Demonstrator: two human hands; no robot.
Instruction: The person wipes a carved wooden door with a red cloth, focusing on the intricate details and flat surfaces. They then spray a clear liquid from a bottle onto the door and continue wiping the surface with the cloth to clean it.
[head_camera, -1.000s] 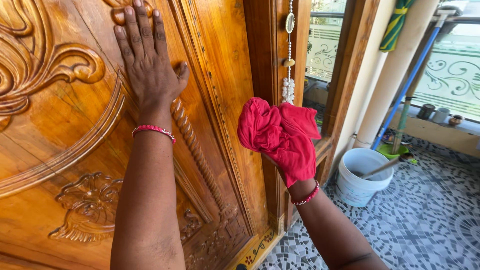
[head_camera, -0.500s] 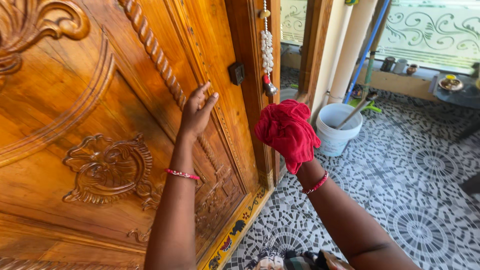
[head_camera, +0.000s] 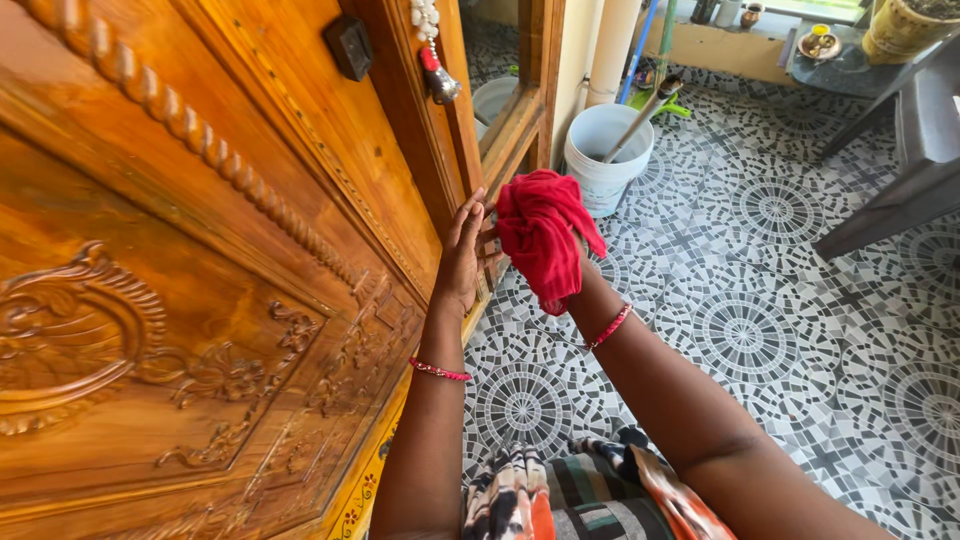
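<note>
A large carved wooden door (head_camera: 200, 250) fills the left of the view. My left hand (head_camera: 462, 255) rests flat against its lower right edge, fingers straight and together, holding nothing. My right hand is wrapped in a bunched red cloth (head_camera: 540, 232) and is mostly hidden by it; the cloth sits just right of my left hand, close to the door frame (head_camera: 425, 150). Both wrists wear thin red bangles.
A white bucket (head_camera: 603, 155) with a stick in it stands by a pillar on the mosaic tile floor (head_camera: 780, 300). A bead string with a small bell (head_camera: 436, 70) hangs on the frame. A dark bench (head_camera: 915, 170) sits at right.
My view has tilted down toward the floor. My left hand slid down the door from the upper carving to its lower edge, and the red cloth moved down beside it.
</note>
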